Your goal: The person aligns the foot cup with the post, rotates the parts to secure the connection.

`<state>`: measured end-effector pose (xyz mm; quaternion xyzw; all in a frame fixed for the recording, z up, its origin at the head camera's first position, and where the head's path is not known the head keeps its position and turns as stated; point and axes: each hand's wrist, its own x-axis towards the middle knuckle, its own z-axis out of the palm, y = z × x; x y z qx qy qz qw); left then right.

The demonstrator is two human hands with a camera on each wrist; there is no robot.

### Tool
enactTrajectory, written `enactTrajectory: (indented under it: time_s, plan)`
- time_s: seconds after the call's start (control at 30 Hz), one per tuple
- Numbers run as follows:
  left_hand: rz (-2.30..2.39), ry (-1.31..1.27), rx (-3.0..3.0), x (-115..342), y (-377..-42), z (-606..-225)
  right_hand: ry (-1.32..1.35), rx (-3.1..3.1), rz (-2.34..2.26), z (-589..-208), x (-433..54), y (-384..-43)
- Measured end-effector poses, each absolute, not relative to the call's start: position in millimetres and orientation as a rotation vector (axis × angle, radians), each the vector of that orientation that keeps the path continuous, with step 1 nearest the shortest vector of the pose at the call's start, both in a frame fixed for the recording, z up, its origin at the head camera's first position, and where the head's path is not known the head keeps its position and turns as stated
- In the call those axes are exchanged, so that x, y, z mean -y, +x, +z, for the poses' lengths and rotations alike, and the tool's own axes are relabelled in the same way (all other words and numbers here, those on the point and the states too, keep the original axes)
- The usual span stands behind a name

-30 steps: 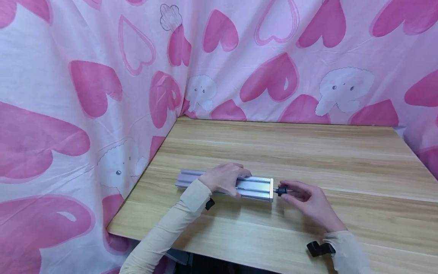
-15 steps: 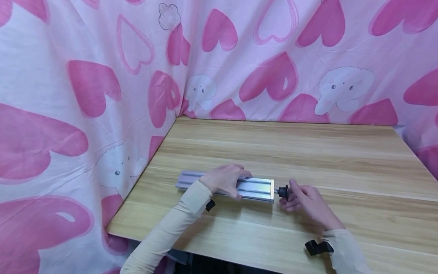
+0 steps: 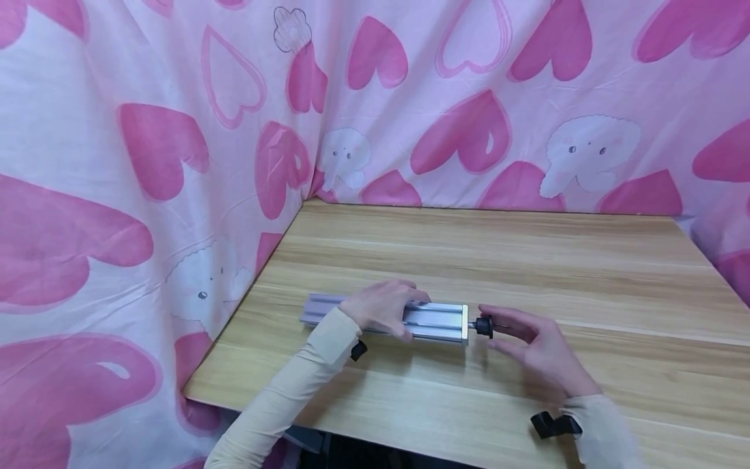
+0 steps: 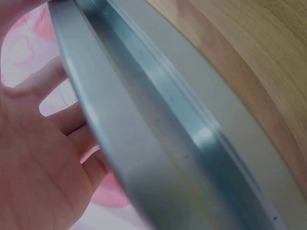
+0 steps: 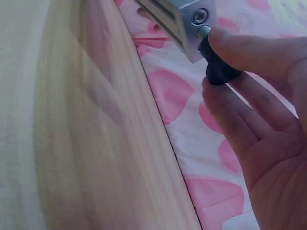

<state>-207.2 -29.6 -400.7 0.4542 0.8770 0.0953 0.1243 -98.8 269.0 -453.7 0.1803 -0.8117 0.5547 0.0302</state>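
My left hand (image 3: 379, 306) grips a silver aluminium extrusion profile (image 3: 436, 318) with long grooves, thumb on the near side and fingers over the far side. In the left wrist view the profile (image 4: 144, 115) runs close past the palm. From its flat right end plate juts a short metal shaft with a black knob (image 3: 484, 326). My right hand (image 3: 539, 345) is at the knob, fingers curled about it. The right wrist view has the thumb against the black knob (image 5: 219, 68) and a fingertip at its lower edge. A screw head (image 5: 200, 16) shows on the end plate.
The wood-grain table (image 3: 515, 260) lies under both hands, its near edge just below them. A pink curtain with hearts (image 3: 457, 130) closes off the back and left sides. A black wrist strap piece (image 3: 553, 425) sits by the right sleeve.
My right hand's fingers turned downward around the knob half a second ago and have now swung back up, index finger on the far side. The left hand and profile stay nearly still.
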Motion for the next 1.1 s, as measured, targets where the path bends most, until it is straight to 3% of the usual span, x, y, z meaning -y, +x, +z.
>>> enactTrajectory:
  time_s: [0.43,0.87,1.1]
  plan:
    - [0.272,1.340,-2.580,33.4,-206.7,-400.0,0.247,2.675,2.141,-443.8,-264.0,-105.0]
    - [0.286,1.327,-2.577,33.7,-206.5,-402.1,0.716,2.436,1.437,-449.7,-263.1,-90.9]
    - [0.292,1.316,-2.567,32.8,-205.8,-402.3,0.635,2.486,1.472,-452.1,-261.8,-94.2]
